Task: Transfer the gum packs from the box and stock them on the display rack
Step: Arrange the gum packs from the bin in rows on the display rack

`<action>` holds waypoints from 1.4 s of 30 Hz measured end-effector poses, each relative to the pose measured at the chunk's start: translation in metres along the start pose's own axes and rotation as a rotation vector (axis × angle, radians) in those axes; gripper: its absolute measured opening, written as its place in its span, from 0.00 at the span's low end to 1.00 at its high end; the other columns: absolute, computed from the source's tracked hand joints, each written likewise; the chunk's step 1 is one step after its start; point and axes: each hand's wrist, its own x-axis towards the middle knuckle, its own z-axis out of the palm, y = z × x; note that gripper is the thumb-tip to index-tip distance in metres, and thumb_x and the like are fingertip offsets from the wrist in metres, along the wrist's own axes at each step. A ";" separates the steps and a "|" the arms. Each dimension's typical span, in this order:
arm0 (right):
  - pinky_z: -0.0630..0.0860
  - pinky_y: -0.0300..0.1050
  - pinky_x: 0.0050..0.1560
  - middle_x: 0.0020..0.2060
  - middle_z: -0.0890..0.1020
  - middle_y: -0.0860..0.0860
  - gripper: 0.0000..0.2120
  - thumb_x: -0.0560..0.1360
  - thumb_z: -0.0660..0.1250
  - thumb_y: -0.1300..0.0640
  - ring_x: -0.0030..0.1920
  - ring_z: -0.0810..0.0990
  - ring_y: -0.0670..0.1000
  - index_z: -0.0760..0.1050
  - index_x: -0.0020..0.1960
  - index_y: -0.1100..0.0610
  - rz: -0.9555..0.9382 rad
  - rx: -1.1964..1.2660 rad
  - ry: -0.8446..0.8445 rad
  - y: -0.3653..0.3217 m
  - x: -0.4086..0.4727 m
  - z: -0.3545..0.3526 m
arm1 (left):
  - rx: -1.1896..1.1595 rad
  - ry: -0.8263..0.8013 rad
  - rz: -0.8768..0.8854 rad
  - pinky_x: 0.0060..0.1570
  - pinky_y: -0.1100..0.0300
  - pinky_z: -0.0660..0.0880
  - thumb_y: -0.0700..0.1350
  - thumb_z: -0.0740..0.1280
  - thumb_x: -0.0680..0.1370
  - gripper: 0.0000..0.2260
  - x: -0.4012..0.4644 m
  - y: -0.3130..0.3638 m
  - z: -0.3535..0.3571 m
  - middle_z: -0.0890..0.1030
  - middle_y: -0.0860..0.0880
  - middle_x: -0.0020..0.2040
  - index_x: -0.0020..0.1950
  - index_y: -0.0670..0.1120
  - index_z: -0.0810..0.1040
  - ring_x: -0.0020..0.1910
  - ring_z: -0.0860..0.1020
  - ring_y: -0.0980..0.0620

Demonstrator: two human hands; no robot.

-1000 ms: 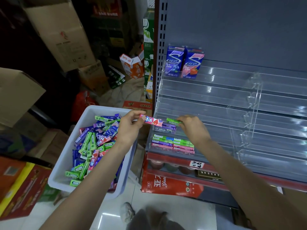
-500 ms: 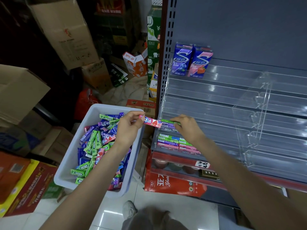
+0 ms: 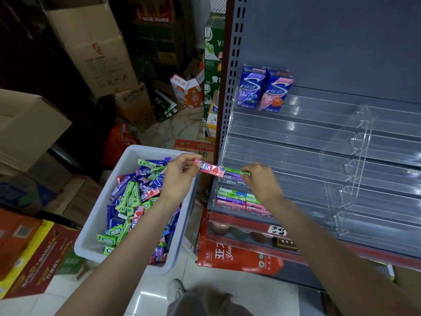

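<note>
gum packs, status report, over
Left hand pinching pink pack. Right hand setting green pack on rack. Nothing in the way.

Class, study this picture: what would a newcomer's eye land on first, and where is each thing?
First, the white bin at lower left, heaped with bright gum packs. Next, the left hand at centre, pinching a pink gum pack towards the clear display rack, where the right hand grips a green gum pack.

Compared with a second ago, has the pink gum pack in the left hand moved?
No: the pink gum pack stays at the display rack's left edge.
</note>
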 end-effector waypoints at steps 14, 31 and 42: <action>0.77 0.47 0.54 0.52 0.82 0.58 0.12 0.79 0.62 0.60 0.48 0.81 0.55 0.77 0.59 0.61 0.008 0.128 0.058 0.013 -0.008 -0.015 | -0.038 -0.118 -0.006 0.52 0.59 0.77 0.39 0.66 0.78 0.07 -0.003 0.005 0.028 0.82 0.46 0.47 0.54 0.46 0.78 0.52 0.80 0.50; 0.71 0.30 0.48 0.48 0.84 0.55 0.09 0.73 0.69 0.64 0.43 0.79 0.46 0.81 0.53 0.62 0.146 0.263 0.290 0.050 -0.027 -0.034 | 0.468 0.035 0.320 0.47 0.68 0.70 0.37 0.66 0.76 0.09 -0.003 0.006 0.042 0.74 0.53 0.52 0.56 0.44 0.76 0.48 0.74 0.57; 0.78 0.46 0.51 0.47 0.81 0.58 0.10 0.75 0.67 0.65 0.44 0.80 0.54 0.80 0.55 0.62 0.050 0.104 0.249 0.038 -0.023 -0.010 | 1.301 -0.353 0.627 0.59 0.55 0.60 0.44 0.55 0.82 0.20 0.001 -0.010 0.042 0.65 0.55 0.73 0.74 0.52 0.63 0.67 0.63 0.50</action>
